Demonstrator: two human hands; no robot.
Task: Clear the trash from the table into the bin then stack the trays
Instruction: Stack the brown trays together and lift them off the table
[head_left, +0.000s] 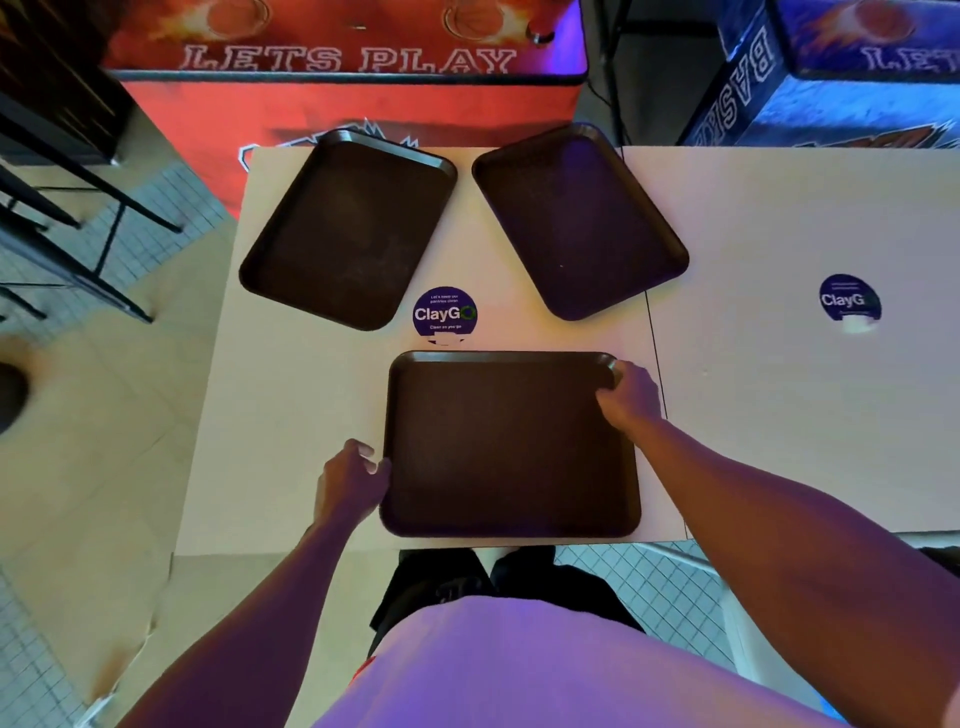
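Note:
Three dark brown trays lie on a pale table (291, 395), none holding trash. The near tray (506, 447) sits flat by the table's front edge. My left hand (350, 475) grips its left rim about halfway along. My right hand (631, 392) holds its far right corner, fingers curled over the rim. A second tray (348, 228) lies angled at the far left, and a third tray (579, 218) lies angled at the far right. No bin is in view.
A round ClayGo sticker (445, 313) marks the table between the trays. A second table (810, 405) adjoins on the right with its own sticker (849, 302). Red (343, 98) and blue (831, 93) arcade cabinets stand behind. Dark metal chair frames (67, 223) stand at the left.

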